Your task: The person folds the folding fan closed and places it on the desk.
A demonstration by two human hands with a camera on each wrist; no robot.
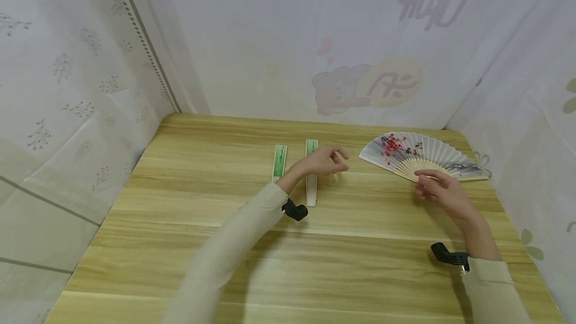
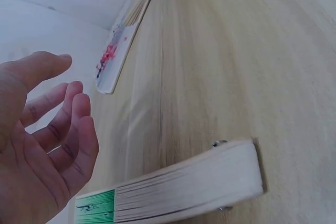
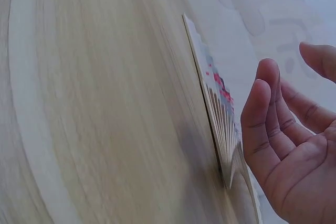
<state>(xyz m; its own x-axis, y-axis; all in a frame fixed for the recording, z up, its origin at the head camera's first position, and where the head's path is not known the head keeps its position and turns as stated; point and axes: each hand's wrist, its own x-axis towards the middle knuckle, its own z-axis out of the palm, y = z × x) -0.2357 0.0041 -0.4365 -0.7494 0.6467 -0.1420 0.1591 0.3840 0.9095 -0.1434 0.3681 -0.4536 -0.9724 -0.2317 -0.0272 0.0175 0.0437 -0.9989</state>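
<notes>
Sleeves (image 1: 225, 244), hands (image 1: 325, 160) apart, fan (image 1: 411, 151) — near table edge (image 1: 507, 221)

Left arm (image 1: 238, 236) slants from near left toward far centre; left hand (image 1: 323, 160) slack, fingers (image 2: 86, 148) loosely curled (thumb (image 2: 44, 67) apart). Right arm (image 1: 481, 239) extends from near right, angled far-left; right hand (image 1: 444, 195) relaxed, fingers (image 3: 257, 111) bent.

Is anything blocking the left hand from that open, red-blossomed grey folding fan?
Nothing visible: only yellowish wooden tabletop shows between the left hand and the open, red-blossomed grey folding fan. A closed green and cream fan lies under the hand, not between.
</notes>
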